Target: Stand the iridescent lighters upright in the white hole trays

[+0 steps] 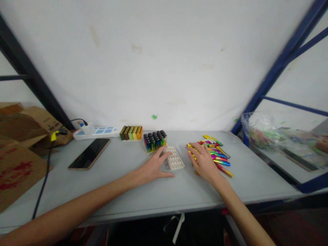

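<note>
My left hand point(155, 166) is open at the left side of a small white tray point(174, 160) with rows of pockets, thumb and fingers spread around its edge. Whether the fingertips touch the tray I cannot tell. To the right, my right hand point(203, 160) lies over a loose pile of shiny, multicoloured lighters point(221, 158), fingers stretched out and apart. The palm hides part of the pile. Just behind my left hand stands a block of upright lighters point(155, 140) with black tops and blue-green bodies. A second block of lighters point(131, 132), in green, brown, yellow and orange, stands farther left.
A phone point(89, 153) lies on the grey table point(118, 194) at left, before a white power strip point(102, 131). Cardboard boxes point(23, 164) and a black cable point(44, 181) occupy the left edge. Beyond a blue frame post point(271, 75), a plastic bag point(263, 133) sits at right.
</note>
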Tool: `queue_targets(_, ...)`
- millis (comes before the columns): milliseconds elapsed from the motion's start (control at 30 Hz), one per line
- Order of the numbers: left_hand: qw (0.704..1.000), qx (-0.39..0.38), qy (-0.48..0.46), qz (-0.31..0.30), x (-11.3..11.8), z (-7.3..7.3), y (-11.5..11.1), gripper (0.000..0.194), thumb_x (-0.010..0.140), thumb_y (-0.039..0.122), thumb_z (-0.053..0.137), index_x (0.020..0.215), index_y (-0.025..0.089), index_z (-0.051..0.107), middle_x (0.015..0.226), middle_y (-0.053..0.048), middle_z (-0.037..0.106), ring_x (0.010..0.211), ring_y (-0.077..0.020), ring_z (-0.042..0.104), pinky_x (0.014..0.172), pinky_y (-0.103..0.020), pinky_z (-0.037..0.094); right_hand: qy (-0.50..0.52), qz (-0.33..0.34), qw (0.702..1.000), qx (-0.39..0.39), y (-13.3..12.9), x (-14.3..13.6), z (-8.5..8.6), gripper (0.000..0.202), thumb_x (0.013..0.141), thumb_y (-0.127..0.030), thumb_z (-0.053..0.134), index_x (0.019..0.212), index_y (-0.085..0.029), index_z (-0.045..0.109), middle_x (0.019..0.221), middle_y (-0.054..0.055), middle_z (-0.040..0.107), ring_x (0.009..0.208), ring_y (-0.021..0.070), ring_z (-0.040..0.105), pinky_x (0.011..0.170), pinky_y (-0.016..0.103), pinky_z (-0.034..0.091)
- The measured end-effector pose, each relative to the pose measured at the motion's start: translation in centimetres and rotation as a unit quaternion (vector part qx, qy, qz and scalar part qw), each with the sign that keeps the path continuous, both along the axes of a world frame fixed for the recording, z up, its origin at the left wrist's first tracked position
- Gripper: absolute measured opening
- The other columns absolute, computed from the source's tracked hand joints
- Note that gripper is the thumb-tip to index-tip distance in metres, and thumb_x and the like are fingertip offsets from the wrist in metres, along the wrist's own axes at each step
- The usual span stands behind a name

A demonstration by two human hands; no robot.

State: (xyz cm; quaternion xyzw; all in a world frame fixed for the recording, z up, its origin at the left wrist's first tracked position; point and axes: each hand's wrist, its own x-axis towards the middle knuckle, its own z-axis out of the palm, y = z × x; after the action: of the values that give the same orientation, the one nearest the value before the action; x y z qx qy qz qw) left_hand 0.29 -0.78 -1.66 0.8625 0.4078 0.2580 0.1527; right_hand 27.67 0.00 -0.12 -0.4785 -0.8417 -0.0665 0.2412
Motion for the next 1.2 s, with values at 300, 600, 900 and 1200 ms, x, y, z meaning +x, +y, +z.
queue_targets(300, 0.984, 0.041, 0.164, 0.060, -1.2, 1.3, -4.4, 0.059, 0.101, 0.055, 0.053, 0.153, 0.029, 0.046, 0.155, -0.015, 0.047, 0.139, -0.0357, 0.046, 0.115, -0.054, 0.040, -0.071, 0.018, 0.997, -0.008, -2.2, 2.2, -2.2, 0.046, 0.106, -0.046, 0.044, 0.146, -0.025, 0.054, 0.155, 0.015, 0.048, 0.149, 0.0342, 0.034, 0.123, 0.068, 0.022)
queue_targets(600, 0.953, 0.090, 0.257, 0.132, -0.7, 1.9, -5.6, 0.054, 0.101, 0.048, 0.053, 0.145, 0.017, 0.056, 0.132, -0.022, 0.063, 0.120, -0.0388, 0.057, 0.103, -0.053, 0.044, -0.070, 0.115, 0.991, -0.003, 2.1, 4.2, -0.7, 0.038, 0.103, -0.044, 0.049, 0.132, -0.024, 0.063, 0.136, 0.014, 0.060, 0.137, 0.0311, 0.050, 0.124, 0.061, 0.027)
queue_targets(900, 0.946, 0.058, 0.300, 0.106, -0.8, 2.1, -5.3, 0.020, 0.099, 0.022, 0.060, 0.114, 0.015, 0.071, 0.111, -0.015, 0.073, 0.109, -0.0320, 0.068, 0.096, -0.044, 0.051, -0.039, 0.199, 0.979, 0.034, 5.5, -8.6, 5.5, 0.064, 0.099, -0.061, 0.053, 0.148, -0.020, 0.049, 0.151, 0.017, 0.046, 0.141, 0.0310, 0.041, 0.122, 0.053, 0.032)
queue_targets(1200, 0.920, -0.074, 0.315, 0.222, -7.4, 4.5, -8.3, 0.028, 0.096, 0.027, 0.057, 0.119, 0.023, 0.073, 0.113, -0.012, 0.077, 0.101, -0.0317, 0.074, 0.090, -0.043, 0.055, -0.062, 0.191, 0.978, -0.055, 10.6, -14.8, 3.7, 0.073, 0.093, -0.076, 0.047, 0.144, -0.024, 0.055, 0.116, 0.013, 0.068, 0.111, 0.0276, 0.062, 0.104, 0.044, 0.045)
